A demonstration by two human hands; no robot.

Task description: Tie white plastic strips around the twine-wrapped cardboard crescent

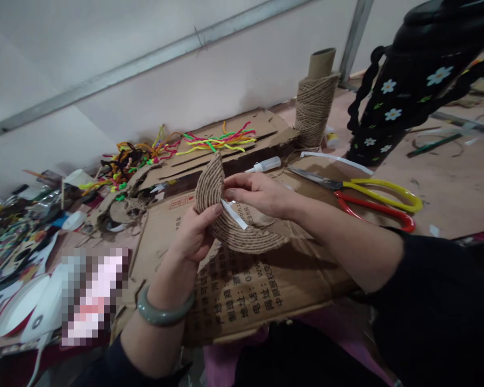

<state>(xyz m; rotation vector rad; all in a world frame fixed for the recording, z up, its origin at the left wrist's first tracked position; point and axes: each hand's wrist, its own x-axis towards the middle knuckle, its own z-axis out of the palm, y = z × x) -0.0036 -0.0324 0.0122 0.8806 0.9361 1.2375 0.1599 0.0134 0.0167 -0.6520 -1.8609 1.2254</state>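
Observation:
My left hand (197, 228) grips a crescent-shaped piece of jute twine (242, 237), laid in close curved rows, with the thumb on its near face. Against its inner edge, near the upper horn, my right hand (258, 194) has its fingers pinched together; what lies between them is hidden. A narrow white strip (236, 216) runs along the inner curve, just below those fingertips. Under both hands is a flat cardboard sheet (306, 285) with printed writing. Beyond the right hand lies a small clear bottle with a nozzle (267, 164).
Scissors (371, 196) with yellow and red handles lie right of my hands. Behind stand a twine spool (315, 105) and a black flowered tumbler (391, 102). Colourful pipe cleaners (221, 141) lie on cardboard at the back. Mixed craft supplies and a white cable (38, 355) crowd the left.

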